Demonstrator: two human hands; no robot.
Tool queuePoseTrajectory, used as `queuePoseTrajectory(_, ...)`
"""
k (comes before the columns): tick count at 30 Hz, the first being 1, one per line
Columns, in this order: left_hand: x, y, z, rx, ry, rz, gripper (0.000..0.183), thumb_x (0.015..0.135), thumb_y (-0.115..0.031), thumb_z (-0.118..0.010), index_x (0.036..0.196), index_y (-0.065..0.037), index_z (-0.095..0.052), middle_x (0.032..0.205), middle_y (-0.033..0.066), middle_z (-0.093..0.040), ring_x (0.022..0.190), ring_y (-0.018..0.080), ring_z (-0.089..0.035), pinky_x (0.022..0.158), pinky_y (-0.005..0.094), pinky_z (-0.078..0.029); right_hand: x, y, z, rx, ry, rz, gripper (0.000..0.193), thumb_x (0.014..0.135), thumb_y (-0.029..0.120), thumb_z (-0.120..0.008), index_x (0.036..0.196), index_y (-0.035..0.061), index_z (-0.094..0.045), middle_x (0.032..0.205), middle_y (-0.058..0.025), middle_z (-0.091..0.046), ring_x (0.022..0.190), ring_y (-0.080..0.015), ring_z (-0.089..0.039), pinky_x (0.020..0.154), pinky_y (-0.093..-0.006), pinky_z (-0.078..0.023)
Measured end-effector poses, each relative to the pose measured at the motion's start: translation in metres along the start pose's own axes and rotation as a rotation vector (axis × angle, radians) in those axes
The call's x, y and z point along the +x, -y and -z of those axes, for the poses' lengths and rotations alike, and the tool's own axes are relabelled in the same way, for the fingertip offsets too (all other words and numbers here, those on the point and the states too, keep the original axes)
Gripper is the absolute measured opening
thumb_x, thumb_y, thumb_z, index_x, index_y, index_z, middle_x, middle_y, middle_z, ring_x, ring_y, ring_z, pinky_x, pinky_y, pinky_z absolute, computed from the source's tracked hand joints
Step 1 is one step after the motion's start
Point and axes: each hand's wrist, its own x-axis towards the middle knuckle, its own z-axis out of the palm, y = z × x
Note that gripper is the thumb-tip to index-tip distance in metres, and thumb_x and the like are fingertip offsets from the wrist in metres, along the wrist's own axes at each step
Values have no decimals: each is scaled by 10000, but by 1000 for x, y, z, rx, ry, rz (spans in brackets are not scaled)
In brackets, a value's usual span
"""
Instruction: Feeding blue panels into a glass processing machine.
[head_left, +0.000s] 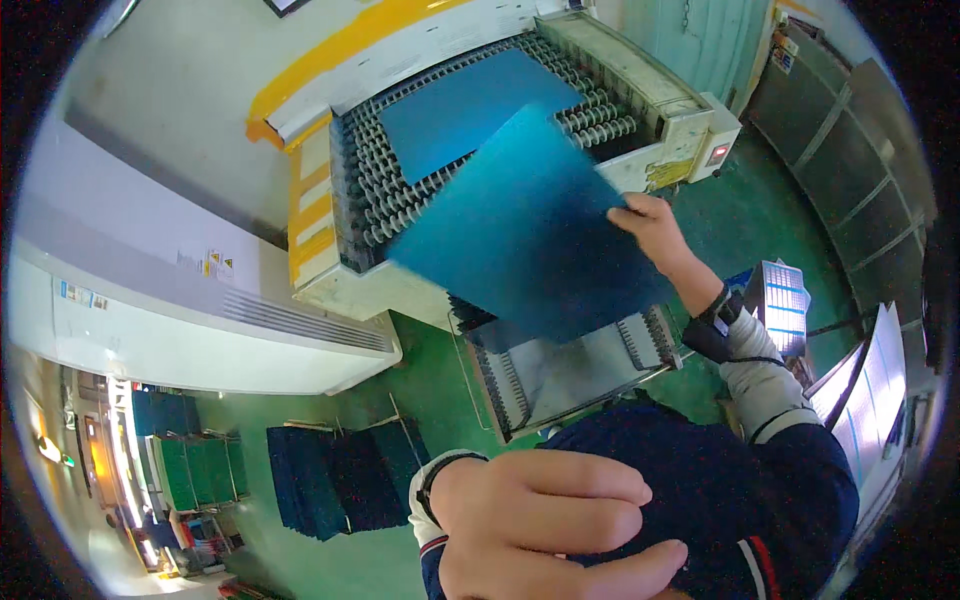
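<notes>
roller conveyor (380,200) | blue sheet (470,105) flat on rollers

A flat blue rectangular panel (470,110) is lying on the grey roller conveyor (385,190) of the machine, far ahead. Nearer, a second blue rectangular panel (525,240) is hanging tilted over the conveyor's near end, the right hand (650,225) pinching its right edge. Below it, a slotted metal rack (560,375) is standing on the green floor (420,380). Stacks of dark blue panels (340,480) are sitting on the floor to the left. The left hand (550,530) is lying closest, against the chest.
</notes>
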Motion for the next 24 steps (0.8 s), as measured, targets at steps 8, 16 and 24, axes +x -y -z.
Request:
queuePoseTrajectory(8,-8,41,-29,-117,95,36,175,816,-152,-642,915,-63,-529,786,138,-668,529,216,-531,570,368,-508,-14,-51,26,1119,73,-512,187,861,41,-586,1048,36,-591,1043,-70,-621,882,-213,-619,761,-339,-500)
queuePoseTrajectory(16,-29,72,-18,-90,520,396,124,800,-29,-608,905,37,-620,879,178,-654,666,297,-602,616,357,-507,-16,-129,-11,1250,-58,-873,108,828,57,-649,869,73,-551,803,-61,-597,727,-214,-607,659,-393,-528)
queuePoseTrajectory(24,-103,76,41,326,85,1005,118,822,61,-581,923,1,-596,849,105,-641,734,150,-602,645,262,-482,-10,-88,-21,1196,14,-813,133,855,114,-642,912,33,-553,787,-88,-594,687,-238,-609,631,-394,-534)
